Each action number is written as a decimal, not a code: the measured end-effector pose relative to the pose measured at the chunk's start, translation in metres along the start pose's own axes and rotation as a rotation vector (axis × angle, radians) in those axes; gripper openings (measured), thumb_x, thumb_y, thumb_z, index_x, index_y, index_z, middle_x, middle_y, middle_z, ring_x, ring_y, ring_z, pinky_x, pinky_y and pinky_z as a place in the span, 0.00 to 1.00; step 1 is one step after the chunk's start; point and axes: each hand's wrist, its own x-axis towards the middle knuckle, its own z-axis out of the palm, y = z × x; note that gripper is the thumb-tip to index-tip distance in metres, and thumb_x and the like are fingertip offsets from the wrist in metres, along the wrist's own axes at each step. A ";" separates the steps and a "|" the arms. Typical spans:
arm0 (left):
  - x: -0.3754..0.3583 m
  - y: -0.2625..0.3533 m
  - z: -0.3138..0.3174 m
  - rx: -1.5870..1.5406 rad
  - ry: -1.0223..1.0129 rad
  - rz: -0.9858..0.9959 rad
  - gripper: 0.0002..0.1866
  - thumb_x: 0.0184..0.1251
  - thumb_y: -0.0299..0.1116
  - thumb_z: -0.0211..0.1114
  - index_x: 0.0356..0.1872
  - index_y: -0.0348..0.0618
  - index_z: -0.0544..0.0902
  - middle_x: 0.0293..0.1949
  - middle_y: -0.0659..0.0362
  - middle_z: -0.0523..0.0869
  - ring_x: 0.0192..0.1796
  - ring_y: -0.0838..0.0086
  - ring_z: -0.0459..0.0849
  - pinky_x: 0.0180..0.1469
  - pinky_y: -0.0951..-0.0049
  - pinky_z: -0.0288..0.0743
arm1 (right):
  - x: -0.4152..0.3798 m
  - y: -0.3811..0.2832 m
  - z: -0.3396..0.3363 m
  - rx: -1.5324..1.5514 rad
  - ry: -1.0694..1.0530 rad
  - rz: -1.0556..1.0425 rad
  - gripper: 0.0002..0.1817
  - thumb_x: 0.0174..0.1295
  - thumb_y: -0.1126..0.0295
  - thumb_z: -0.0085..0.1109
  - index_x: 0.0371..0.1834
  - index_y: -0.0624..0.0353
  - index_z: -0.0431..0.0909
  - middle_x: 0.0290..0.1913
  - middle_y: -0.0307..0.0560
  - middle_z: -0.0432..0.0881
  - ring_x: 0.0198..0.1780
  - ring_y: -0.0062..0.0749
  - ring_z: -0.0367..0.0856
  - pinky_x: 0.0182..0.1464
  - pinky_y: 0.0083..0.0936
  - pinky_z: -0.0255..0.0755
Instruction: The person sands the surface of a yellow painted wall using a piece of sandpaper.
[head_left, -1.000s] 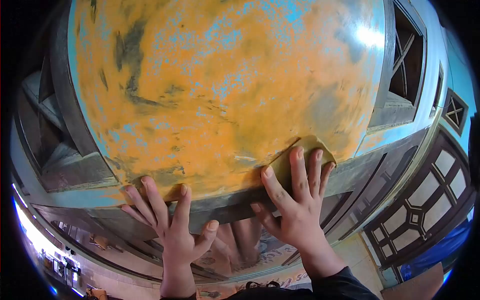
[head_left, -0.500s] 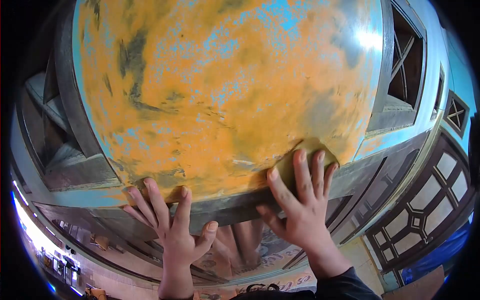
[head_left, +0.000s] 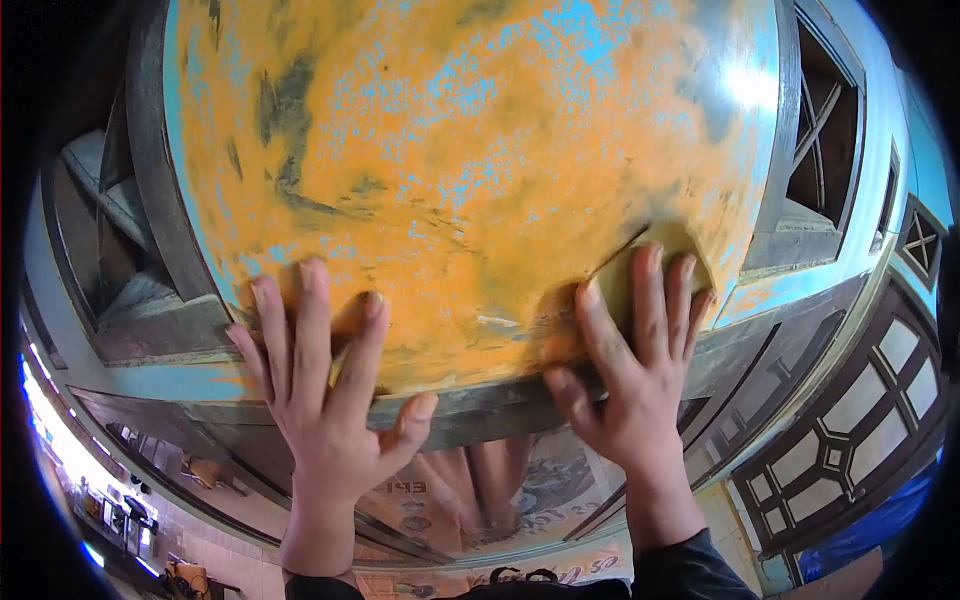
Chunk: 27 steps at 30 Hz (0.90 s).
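A broad wooden panel (head_left: 450,270) fills the upper middle of the head view, mottled orange and light blue with dark worn patches. My right hand (head_left: 640,385) presses a piece of olive-brown sandpaper (head_left: 678,243) flat against its lower right part, fingers stretched over the sheet and thumb out to the side. At the lower left, my left hand (head_left: 330,400) is open, with fingers spread over the panel's lower edge and nothing visible in it. Its thumb points right, in front of the dark strip (head_left: 480,408) below the panel.
Dark frames with crossed bars flank the panel, one on the left (head_left: 105,215) and one on the right (head_left: 822,125). A dark door with pale panes (head_left: 850,420) stands at the right, beside a blue sheet (head_left: 870,530). Below hangs a printed banner (head_left: 570,490).
Both hands have slid up the panel. The sandpaper has moved up and slightly right under my right hand, while my left hand's fingers now reach further onto the orange surface.
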 end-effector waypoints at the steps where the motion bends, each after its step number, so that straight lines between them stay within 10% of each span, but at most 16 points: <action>1: 0.005 -0.001 0.001 0.007 0.035 0.003 0.34 0.75 0.62 0.52 0.70 0.51 0.80 0.78 0.42 0.68 0.82 0.37 0.55 0.82 0.36 0.32 | 0.007 -0.002 0.000 0.001 0.030 0.006 0.33 0.66 0.45 0.64 0.75 0.33 0.75 0.84 0.55 0.58 0.85 0.65 0.47 0.81 0.69 0.28; 2: 0.006 -0.005 0.001 0.032 0.060 0.035 0.37 0.77 0.61 0.49 0.70 0.40 0.78 0.78 0.39 0.67 0.82 0.37 0.56 0.81 0.38 0.38 | 0.008 -0.010 0.000 0.012 -0.003 -0.017 0.33 0.67 0.43 0.62 0.75 0.32 0.74 0.84 0.55 0.58 0.85 0.65 0.47 0.81 0.68 0.27; 27: -0.002 -0.008 0.015 -0.005 0.170 -0.014 0.21 0.79 0.51 0.55 0.65 0.66 0.85 0.74 0.55 0.77 0.80 0.46 0.65 0.83 0.41 0.39 | -0.019 -0.017 0.023 -0.011 0.004 -0.152 0.30 0.66 0.47 0.65 0.73 0.30 0.77 0.82 0.54 0.62 0.85 0.63 0.46 0.81 0.66 0.27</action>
